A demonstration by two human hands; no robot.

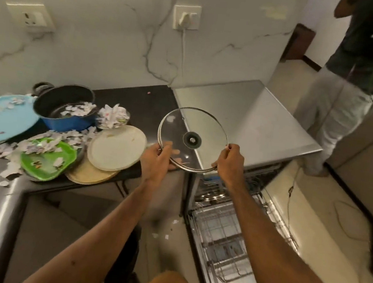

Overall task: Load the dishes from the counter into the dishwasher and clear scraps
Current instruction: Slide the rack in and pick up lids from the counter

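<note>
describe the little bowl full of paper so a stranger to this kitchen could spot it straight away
Find the dark counter below the marble wall. A blue pot stands on it, and the small clear bowl sits just to the pot's right, behind the white plate. It alone is heaped with crumpled paper wads rather than flat torn scraps.
</note>
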